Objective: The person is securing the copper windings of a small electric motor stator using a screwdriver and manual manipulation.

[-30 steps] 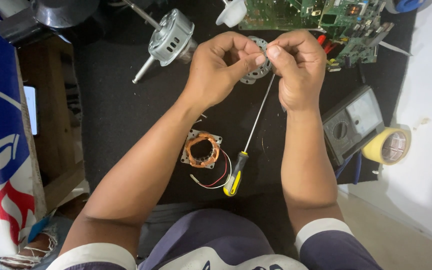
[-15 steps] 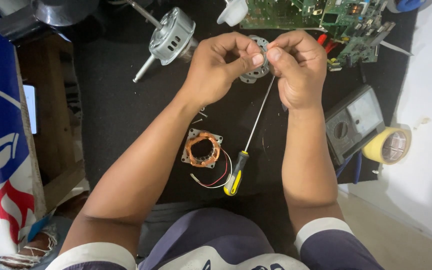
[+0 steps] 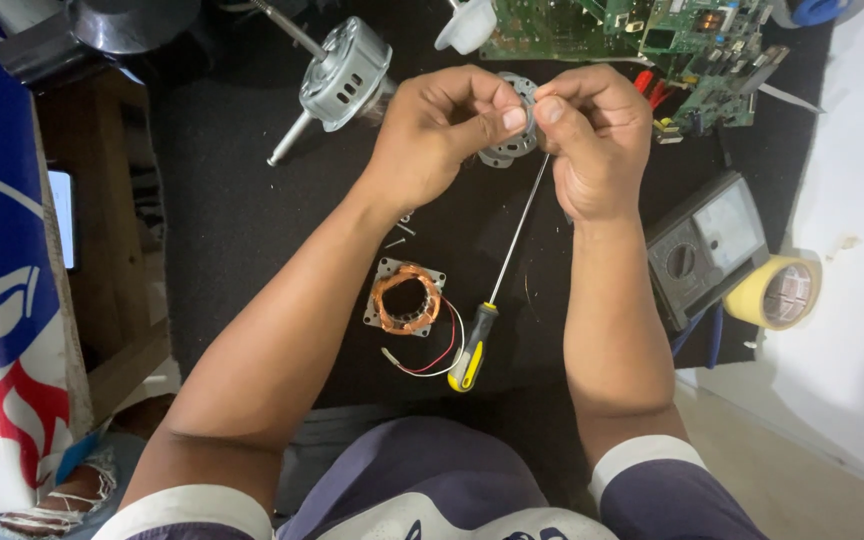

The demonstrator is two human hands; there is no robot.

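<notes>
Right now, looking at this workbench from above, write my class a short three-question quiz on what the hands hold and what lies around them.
1. True or false: both hands hold the round metal motor cover.
2. Multiple choice: what lies on the black mat just below the hands? A) a hammer B) a copper-wound stator C) a pair of scissors
3. Fill in: the screwdriver has a black and ______ handle.

Key
1. True: the left hand and the right hand pinch it between their fingertips.
2. B, with red and white leads, beside the screwdriver.
3. Yellow.
</notes>
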